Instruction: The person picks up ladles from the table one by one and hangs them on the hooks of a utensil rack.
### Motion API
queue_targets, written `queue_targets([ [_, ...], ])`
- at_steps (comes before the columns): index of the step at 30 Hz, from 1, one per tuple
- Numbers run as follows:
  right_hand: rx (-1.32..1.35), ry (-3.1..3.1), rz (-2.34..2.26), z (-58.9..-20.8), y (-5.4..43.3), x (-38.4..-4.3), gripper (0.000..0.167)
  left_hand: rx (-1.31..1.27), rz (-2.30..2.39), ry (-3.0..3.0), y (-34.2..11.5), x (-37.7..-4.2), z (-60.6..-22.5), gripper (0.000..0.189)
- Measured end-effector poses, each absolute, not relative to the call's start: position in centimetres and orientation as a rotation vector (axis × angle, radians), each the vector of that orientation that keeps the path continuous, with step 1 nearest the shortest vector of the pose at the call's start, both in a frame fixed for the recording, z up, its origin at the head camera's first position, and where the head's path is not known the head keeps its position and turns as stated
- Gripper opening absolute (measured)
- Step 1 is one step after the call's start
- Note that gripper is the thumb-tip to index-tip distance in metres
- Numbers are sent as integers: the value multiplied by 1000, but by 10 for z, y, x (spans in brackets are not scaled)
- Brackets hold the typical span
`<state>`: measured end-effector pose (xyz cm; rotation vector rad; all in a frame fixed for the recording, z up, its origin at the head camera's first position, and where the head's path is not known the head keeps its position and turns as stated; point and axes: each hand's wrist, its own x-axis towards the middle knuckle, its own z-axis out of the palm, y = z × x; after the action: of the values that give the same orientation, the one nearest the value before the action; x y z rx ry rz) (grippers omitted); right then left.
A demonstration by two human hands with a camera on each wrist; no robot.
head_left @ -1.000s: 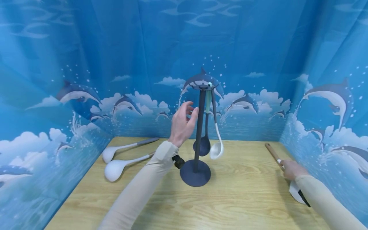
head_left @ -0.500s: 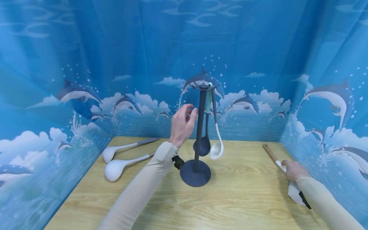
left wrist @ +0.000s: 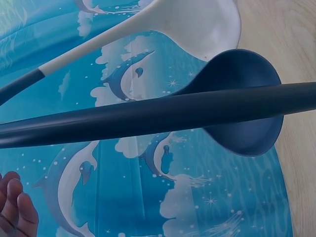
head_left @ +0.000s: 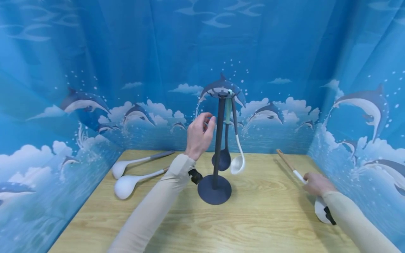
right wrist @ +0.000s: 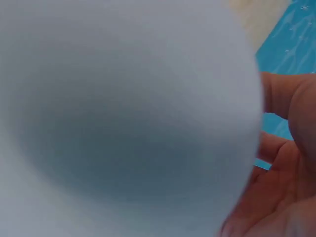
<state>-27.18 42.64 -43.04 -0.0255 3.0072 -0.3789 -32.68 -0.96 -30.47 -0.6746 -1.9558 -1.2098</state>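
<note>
At the right side of the table, my right hand (head_left: 317, 184) grips a white ladle (head_left: 286, 162) by its neck. Its wooden handle points away and its bowl (right wrist: 123, 98) fills most of the right wrist view. My left hand (head_left: 199, 136) is held with loosely bent fingers just left of the dark utensil stand's pole (head_left: 218, 144), holding nothing. A dark ladle (head_left: 225, 160) with a mint handle and a white ladle with a dark handle (head_left: 238, 164) hang from the stand; both bowls also show in the left wrist view.
Two white ladles lie on the table's left side, one with a grey handle (head_left: 119, 169) and one with a wooden-coloured handle (head_left: 124, 188). The stand's round base (head_left: 214, 189) rests mid-table. Blue dolphin-print curtains (head_left: 152, 123) enclose the back and both sides.
My right hand has shifted slightly left with the ladle, whose handle end has swung left and up. My left hand stays nearly still beside the pole.
</note>
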Motion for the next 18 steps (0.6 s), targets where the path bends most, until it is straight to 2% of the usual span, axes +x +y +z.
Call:
queue_targets([
  [5, 3, 3014, -439, -423, 411, -273, 19, -683, -1194, -1948, -12, -327, -304, 32],
  [18, -166, 3102, -489, -421, 385, -275, 12, -696, -1214, -1888, -19, -330, -296, 31],
])
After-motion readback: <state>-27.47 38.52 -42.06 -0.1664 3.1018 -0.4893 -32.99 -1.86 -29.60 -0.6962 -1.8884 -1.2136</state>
